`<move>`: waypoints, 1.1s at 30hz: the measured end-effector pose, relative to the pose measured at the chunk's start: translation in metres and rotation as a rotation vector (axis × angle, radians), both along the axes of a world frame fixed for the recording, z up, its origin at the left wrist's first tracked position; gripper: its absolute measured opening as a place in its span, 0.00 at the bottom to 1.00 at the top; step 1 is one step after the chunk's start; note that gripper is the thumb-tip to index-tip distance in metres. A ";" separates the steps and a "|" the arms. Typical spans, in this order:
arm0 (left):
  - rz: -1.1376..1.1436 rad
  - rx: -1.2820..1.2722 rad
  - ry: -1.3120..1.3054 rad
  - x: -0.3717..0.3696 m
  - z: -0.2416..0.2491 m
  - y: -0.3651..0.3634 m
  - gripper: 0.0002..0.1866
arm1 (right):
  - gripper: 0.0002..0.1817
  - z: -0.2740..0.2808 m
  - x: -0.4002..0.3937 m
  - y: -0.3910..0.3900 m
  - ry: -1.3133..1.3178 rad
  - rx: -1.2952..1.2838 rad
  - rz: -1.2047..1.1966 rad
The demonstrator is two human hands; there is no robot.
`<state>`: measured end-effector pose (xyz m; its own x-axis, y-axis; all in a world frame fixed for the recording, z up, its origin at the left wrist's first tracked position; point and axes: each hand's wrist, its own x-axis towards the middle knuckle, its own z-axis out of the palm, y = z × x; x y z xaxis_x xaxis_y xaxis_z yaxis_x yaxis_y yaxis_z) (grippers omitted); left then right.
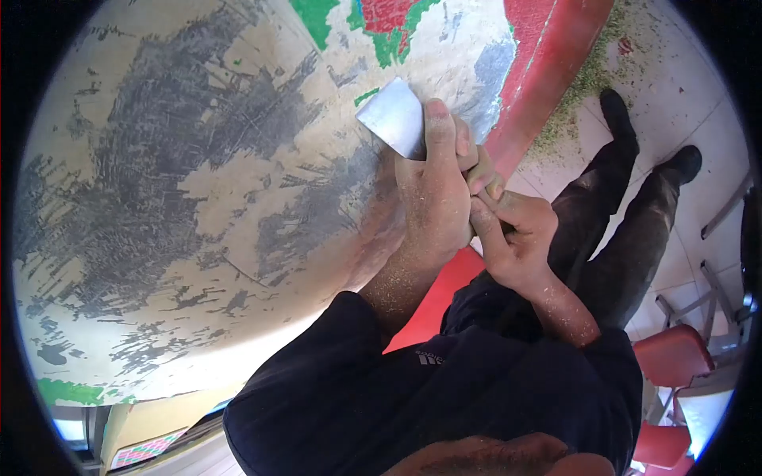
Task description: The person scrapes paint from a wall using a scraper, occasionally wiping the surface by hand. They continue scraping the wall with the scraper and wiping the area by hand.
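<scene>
A flat metal scraper blade (394, 119) lies against a large, curved surface (238, 174) with patchy grey, cream, green and red paint. My left hand (438, 186) is closed around the scraper, a finger pressed along the blade's edge; its handle is hidden. Pale dust specks cover that wrist. Close beside it, my right hand (520, 238) is also closed, its fingertips touching the fingers of my left hand. Whatever sits between those right fingertips cannot be made out.
A red band (548, 87) edges the painted surface. Greenish flakes (583, 95) litter the tiled floor (667, 71) beside my dark-trousered legs (591, 206). Red-seated chairs (675, 355) with metal legs stand at the lower right.
</scene>
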<state>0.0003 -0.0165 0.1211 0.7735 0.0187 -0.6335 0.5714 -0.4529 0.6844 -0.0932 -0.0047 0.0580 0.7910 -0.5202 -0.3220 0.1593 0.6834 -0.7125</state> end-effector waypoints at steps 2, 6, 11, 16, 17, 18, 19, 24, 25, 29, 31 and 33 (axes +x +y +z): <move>-0.015 0.018 -0.004 0.002 0.005 0.001 0.23 | 0.10 0.003 -0.005 0.001 0.029 -0.080 0.029; -0.025 0.014 -0.033 0.004 -0.005 -0.003 0.23 | 0.08 0.007 0.007 -0.001 0.059 0.035 -0.039; -0.036 0.023 -0.004 0.002 0.003 0.011 0.25 | 0.08 0.003 0.000 0.007 0.008 -0.008 0.037; -0.131 -0.006 -0.118 0.010 0.012 -0.007 0.26 | 0.08 0.014 0.011 -0.012 -0.050 0.022 -0.006; -0.167 -0.029 -0.082 0.005 0.012 0.005 0.25 | 0.10 0.015 0.006 -0.006 -0.016 -0.040 0.001; -0.106 -0.010 -0.064 0.003 0.012 0.006 0.25 | 0.10 0.014 0.002 -0.004 -0.017 -0.041 0.024; -0.043 0.012 -0.043 -0.001 0.012 0.007 0.25 | 0.11 0.012 -0.003 -0.002 -0.014 -0.039 0.048; -0.038 0.013 -0.091 0.002 0.005 0.003 0.23 | 0.12 0.004 0.005 -0.005 -0.005 0.058 0.061; -0.026 -0.035 -0.059 0.002 0.008 0.007 0.24 | 0.12 0.006 0.001 -0.007 -0.027 0.010 0.059; -0.030 0.056 -0.061 -0.004 0.015 0.012 0.23 | 0.08 0.010 0.002 0.003 -0.070 0.059 0.021; -0.075 -0.002 -0.123 0.004 0.021 -0.010 0.23 | 0.07 0.019 0.013 -0.011 -0.058 0.028 -0.037; -0.099 -0.058 -0.148 0.012 0.026 -0.021 0.24 | 0.06 0.022 0.013 -0.015 -0.065 -0.039 -0.044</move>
